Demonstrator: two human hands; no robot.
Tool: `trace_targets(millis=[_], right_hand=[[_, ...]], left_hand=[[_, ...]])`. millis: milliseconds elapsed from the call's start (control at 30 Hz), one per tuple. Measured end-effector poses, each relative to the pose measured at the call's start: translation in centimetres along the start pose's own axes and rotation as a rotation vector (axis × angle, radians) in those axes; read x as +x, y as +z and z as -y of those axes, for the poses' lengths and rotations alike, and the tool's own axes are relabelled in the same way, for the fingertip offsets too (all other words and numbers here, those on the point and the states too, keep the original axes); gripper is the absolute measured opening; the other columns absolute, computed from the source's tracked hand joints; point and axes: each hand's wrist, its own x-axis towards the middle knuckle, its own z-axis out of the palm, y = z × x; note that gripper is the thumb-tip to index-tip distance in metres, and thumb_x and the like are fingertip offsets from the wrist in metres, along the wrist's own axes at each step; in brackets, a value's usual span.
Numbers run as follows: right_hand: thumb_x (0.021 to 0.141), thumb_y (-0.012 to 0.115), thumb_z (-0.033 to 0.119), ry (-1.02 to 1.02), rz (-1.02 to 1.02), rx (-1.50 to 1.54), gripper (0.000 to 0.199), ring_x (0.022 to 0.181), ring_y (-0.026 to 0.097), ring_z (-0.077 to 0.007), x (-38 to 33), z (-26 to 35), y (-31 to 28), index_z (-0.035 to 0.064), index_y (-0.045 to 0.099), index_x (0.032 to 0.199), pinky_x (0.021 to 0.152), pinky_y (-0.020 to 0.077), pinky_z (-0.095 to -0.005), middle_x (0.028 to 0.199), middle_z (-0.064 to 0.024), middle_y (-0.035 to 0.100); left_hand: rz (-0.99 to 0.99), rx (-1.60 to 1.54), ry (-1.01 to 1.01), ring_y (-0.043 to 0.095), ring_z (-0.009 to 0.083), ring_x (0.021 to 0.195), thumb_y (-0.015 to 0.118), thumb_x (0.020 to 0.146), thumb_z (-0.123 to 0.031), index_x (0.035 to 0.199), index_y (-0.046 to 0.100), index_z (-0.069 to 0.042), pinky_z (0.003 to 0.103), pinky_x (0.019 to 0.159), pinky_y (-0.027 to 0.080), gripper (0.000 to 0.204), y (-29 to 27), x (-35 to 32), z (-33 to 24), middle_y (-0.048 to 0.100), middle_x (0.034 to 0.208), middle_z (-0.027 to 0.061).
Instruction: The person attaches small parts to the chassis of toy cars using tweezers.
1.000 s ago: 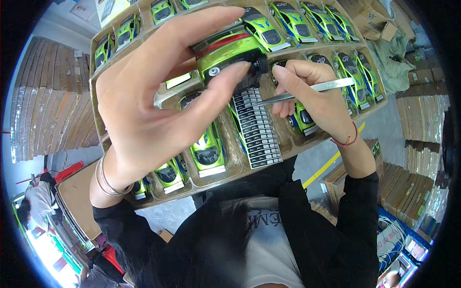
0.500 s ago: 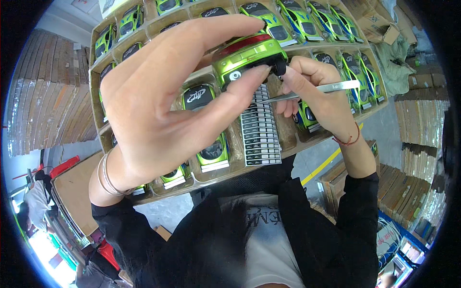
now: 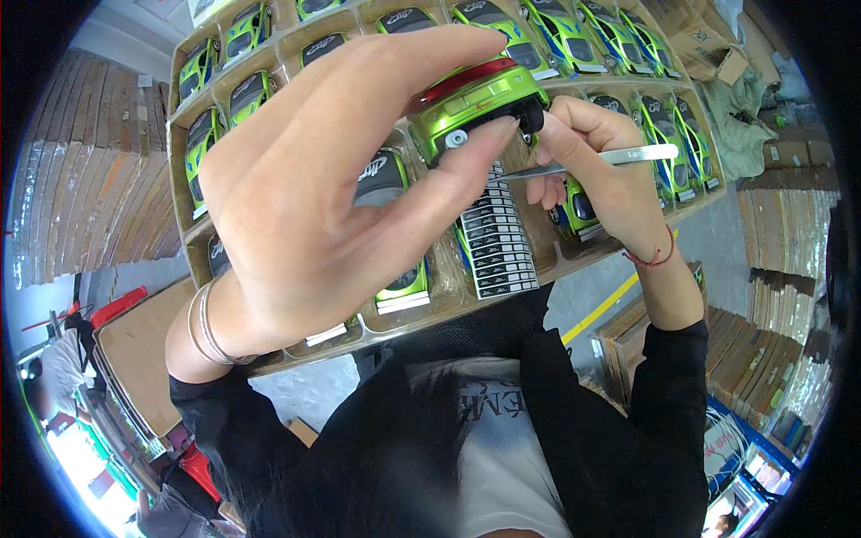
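Above cardboard tray (image 3: 269, 363) of green cars: left hand (image 3: 305, 197) clamped on green toy car (image 3: 471, 103), raised near camera. Right hand (image 3: 596, 166) pinching metal tweezers (image 3: 592, 160), tips at car's rear end. Sticker sheet (image 3: 496, 235) lying in tray below, many strips left. Probably mid-application on this car; whether sticker seated, cannot tell. Tray cars' status unclear.

toy car (image 3: 475, 99) mostly behind left hand (image 3: 332, 197)

Bright, even daylight; strong fisheye bending, black vignette at the rim.
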Motion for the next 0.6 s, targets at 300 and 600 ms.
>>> trace_targets(millis=[300, 600], right_hand=[[0.102, 0.054, 0.025, -0.02, 0.014, -0.006, 0.032, 0.052, 0.059, -0.0065, -0.02, 0.0, 0.1, 0.0047, 0.058, 0.078, 0.047, 0.0435, -0.019, 0.063, -0.005, 0.065], [0.102, 0.054, 0.019, -0.184, 0.042, -0.038, 0.025, 0.057, 0.06, -0.0084, -0.03, -0.06, 0.02, 0.0041, 0.058, 0.083, 0.05, 0.0464, -0.021, 0.068, -0.0076, 0.066]], left_hand=[[-0.006, 0.023, 0.036, 0.067, 0.0173, 0.103, 0.076, 0.082, 0.004, 0.123, 0.06, 0.006, 0.028, 0.088, 0.055, 0.044, 0.11, -0.1, 0.16, 0.068, 0.117, 0.014], [-0.089, -0.051, -0.015, 0.067, 0.0197, 0.104, 0.078, 0.08, 0.003, 0.122, 0.061, 0.006, 0.031, 0.092, 0.056, 0.045, 0.88, -0.3, 0.07, 0.067, 0.118, 0.0146]])
